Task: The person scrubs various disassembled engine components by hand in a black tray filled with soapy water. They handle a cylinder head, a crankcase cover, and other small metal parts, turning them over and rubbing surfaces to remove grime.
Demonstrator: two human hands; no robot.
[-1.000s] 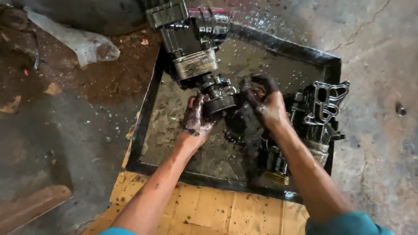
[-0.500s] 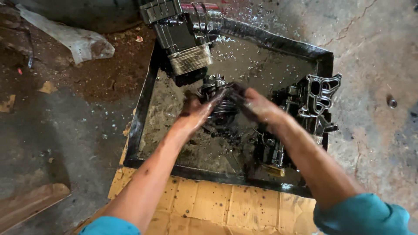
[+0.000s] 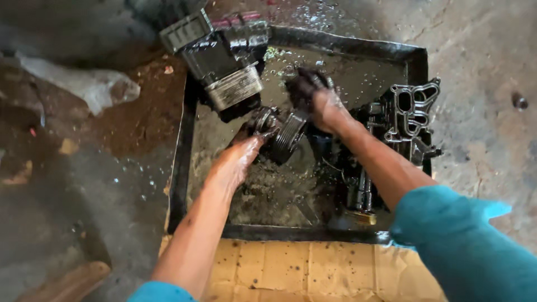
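A black engine assembly (image 3: 226, 61) with a ribbed metal cooler block leans over the far left rim of a black wash tray (image 3: 180, 168) holding dark oily liquid. At its lower end sits a ribbed pulley (image 3: 286, 137). My left hand (image 3: 236, 162), wet and oily, grips the part just left of the pulley from below. My right hand (image 3: 313, 98), black with grime, is closed around a dark wad or brush above the pulley; what it is cannot be made out.
A cast aluminium housing (image 3: 411, 114) with several openings lies in the tray's right side, with other dark parts (image 3: 358, 196) in front of it. Spotted cardboard (image 3: 302, 268) lies under the near edge. A crumpled plastic sheet (image 3: 84, 84) lies on the stained concrete floor at left.
My right hand has lifted from the pulley to above it. My left hand has slid lower and under the pulley. The view has shifted, so the tray sits higher and closer.
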